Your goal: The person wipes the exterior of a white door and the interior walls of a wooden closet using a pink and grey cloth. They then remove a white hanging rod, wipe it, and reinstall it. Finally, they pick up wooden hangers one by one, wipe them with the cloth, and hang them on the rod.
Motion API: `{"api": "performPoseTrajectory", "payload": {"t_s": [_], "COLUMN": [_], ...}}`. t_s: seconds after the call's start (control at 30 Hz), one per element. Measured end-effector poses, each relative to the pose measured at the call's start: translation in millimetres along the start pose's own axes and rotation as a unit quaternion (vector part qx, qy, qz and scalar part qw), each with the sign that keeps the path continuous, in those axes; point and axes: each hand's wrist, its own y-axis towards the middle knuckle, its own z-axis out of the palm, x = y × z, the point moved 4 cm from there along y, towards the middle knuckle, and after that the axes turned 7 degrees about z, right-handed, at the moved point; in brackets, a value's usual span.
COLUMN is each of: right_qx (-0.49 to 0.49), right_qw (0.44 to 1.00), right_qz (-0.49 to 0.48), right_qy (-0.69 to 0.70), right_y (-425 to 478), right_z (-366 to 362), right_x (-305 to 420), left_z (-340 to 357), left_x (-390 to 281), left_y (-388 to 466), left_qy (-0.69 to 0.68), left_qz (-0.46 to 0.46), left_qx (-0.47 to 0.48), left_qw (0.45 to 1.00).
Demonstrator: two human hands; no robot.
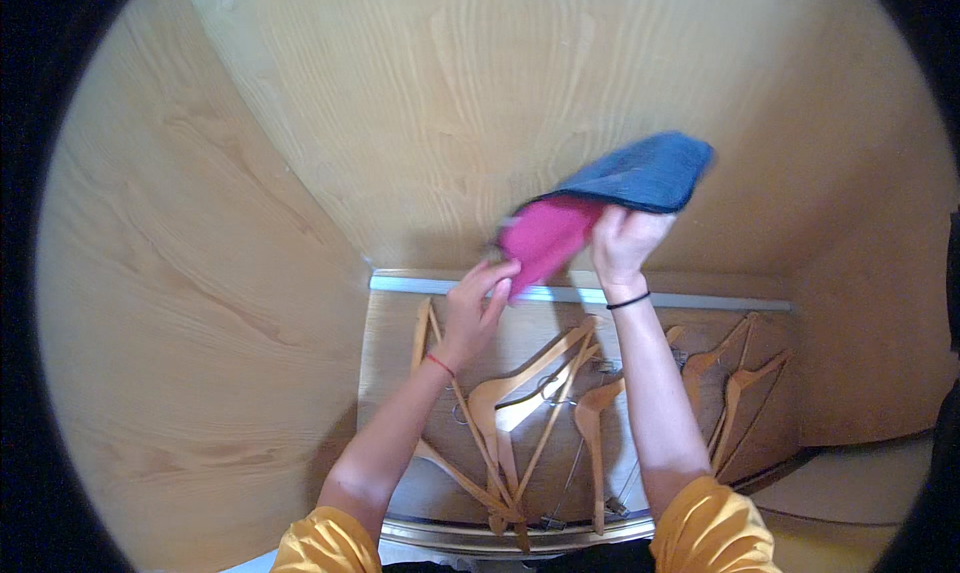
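A blue fabric item (637,172) with a dark edge and a pink part (551,239) is held up before the wooden back panel, slightly blurred. My right hand (630,247) grips it from below, its fingertips hidden under the blue fabric, with a black band at the wrist. At the lower left end of the pink part, my left hand (480,295) pinches the edge between thumb and fingers, a red string at that wrist. What the item is, I cannot tell.
Several wooden clothes hangers (487,400), some with metal clips, lie loosely on the wooden cabinet floor below my arms. A pale metal strip (577,294) runs along the floor's back edge. Wooden panels rise at left (187,273) and right (870,310); a curved track (517,539) lies in front.
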Motion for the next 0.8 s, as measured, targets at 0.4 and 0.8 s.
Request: {"api": "performPoseTrajectory", "payload": {"t_s": [0.4,0.8], "right_qx": [-0.205,-0.133], "right_qw": [0.852,0.705], "right_qz": [0.273,0.453], "right_qy": [0.396,0.529], "right_y": [65,41], "right_z": [-202,-231], "right_x": [-19,-44], "left_z": [77,53], "left_x": [142,126], "left_y": [-73,-61], "left_qy": [-0.421,-0.319], "left_qz": [-0.560,-0.422], "left_qx": [-0.215,-0.105], "left_qw": [0.681,0.842]}}
